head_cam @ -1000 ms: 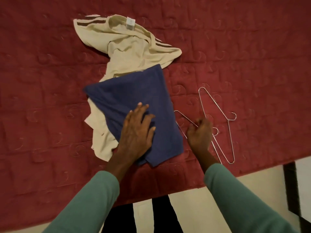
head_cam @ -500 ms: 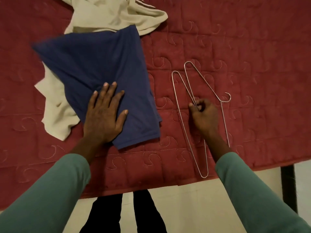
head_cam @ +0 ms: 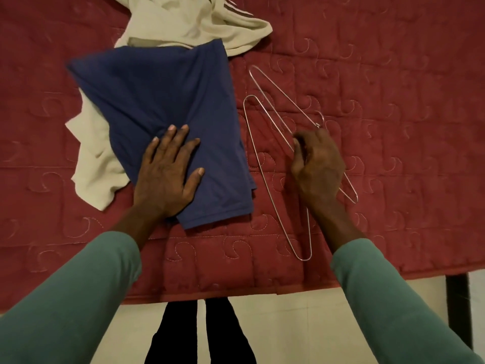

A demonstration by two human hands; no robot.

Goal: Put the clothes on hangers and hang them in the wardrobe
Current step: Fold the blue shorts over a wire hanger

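On the bed [head_cam: 393, 74], the left hand [head_cam: 168, 177] lies flat and open on the soft, limp blue shirt [head_cam: 168, 101]. The right hand [head_cam: 317, 166] pinches a thin, stiff wire hanger [head_cam: 258, 164]; best gripped near its hook.

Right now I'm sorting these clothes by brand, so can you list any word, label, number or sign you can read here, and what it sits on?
None can be read.
Folded navy blue cotton garment: plain, no print or tag showing.
Crumpled cream garment with dark stripes: stripes only; no tag in view.
Two thin silver wire hangers: no marking.
Quilted red bedspread: stitched swirls only, no letters.
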